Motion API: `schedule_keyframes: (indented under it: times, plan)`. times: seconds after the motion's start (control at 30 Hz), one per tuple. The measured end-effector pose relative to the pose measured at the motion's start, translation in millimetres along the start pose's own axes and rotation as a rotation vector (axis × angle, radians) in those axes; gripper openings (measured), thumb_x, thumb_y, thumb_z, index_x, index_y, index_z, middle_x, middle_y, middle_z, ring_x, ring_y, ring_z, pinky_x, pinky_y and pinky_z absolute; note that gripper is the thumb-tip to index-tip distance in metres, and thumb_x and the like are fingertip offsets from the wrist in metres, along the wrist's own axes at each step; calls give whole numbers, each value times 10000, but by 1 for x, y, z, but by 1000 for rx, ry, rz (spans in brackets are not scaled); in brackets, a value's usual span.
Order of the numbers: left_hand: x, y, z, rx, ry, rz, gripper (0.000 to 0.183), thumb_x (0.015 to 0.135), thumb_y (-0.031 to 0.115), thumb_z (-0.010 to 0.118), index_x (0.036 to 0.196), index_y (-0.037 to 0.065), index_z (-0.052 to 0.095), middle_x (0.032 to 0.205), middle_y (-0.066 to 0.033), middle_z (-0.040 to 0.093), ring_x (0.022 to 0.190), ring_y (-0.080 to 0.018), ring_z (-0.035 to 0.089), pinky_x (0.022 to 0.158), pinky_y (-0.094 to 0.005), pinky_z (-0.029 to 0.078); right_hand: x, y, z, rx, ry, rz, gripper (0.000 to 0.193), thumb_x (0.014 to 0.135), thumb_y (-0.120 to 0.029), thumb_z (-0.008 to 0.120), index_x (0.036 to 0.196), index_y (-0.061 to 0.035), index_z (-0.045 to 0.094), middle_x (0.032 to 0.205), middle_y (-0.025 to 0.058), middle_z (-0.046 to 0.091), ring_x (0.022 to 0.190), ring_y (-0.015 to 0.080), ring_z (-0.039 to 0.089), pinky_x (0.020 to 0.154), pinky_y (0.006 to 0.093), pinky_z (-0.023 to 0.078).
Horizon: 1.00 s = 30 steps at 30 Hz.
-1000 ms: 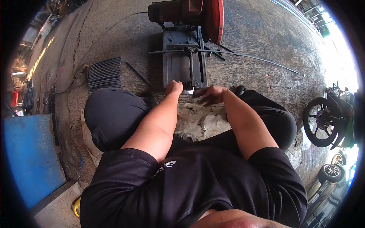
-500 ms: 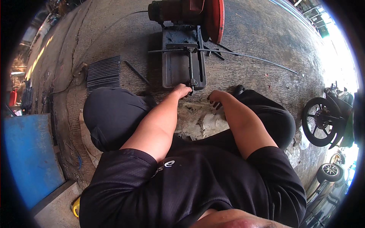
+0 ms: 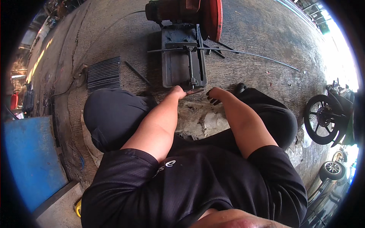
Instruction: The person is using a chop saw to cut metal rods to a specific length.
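Red-bodied cutting machine [image 3: 173, 10] at the top of view, its round red guard [image 3: 216, 19] standing at the right side of the motor. Dark metal base [image 3: 173, 70] reaches from it toward the person, dusty toward the back. Clamp screw [image 3: 190, 64] runs lengthwise along the base, its near end just past the front edge. Long thin rod [image 3: 249, 53] lies crosswise at the clamp's far end, a short length out to the left, a much longer one out to the right. Hands apart, a narrow gap between them. Left hand [image 3: 177, 92] at the front edge of the base, left of the screw's end; a brownish strip runs from it to the right, and cannot tell whether that is fingers or a handle, nor whether the hand is closed on anything. Right hand [image 3: 215, 94] to the right of the screw and clear of it, dark fingers loosely bent, parted and hanging down. Left of the base: a single dark bar [image 3: 137, 73] at a slant, then a neat row of dark rods [image 3: 103, 73] side by side on the rough floor [image 3: 266, 36]. Dark offcuts [image 3: 218, 53] lie right of the base. Pale worn sheet [image 3: 190, 117] between the person's knees.
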<state>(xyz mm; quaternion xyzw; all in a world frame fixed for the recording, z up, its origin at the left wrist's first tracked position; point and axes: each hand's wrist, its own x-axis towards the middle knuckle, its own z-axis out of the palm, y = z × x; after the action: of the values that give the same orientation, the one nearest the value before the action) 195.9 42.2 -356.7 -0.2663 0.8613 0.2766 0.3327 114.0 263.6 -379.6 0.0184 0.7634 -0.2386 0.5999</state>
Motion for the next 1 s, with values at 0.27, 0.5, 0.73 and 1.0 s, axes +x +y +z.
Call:
schedule_keyframes:
  times: [0.27,0.5,0.73,1.0]
  plan:
    - [27,-11,-6,-460,302,-229,422,818,240,435,1048,-36,657,1149,-249,606,1103,-420,563,947,-451,450,-43,-35,-15,703,-767,-460,297,864,-50,548,1155,-31,607,1163,90,630,944,253,650,789,472,538]
    - [51,-21,9,-248,242,-10,334,805,223,454,924,21,692,939,-213,676,821,-365,652,717,-452,501,-58,-26,-10,243,-797,-81,576,864,-6,506,1415,-91,361,1420,102,420,1201,321,496,945,541,470]
    - [22,-5,9,-629,-168,145,462,801,381,640,1088,19,625,1017,-125,646,932,-252,593,765,-379,475,-33,-10,-9,71,-367,-10,612,855,40,475,1429,-126,344,1444,101,374,1172,311,504,851,529,540]
    - [1,6,0,38,-28,162,637,734,407,744,1200,18,552,1234,-189,583,1156,-327,551,962,-387,444,-22,-10,-10,245,-214,-70,507,868,12,499,1356,-115,452,1316,77,502,1008,278,590,775,478,572]
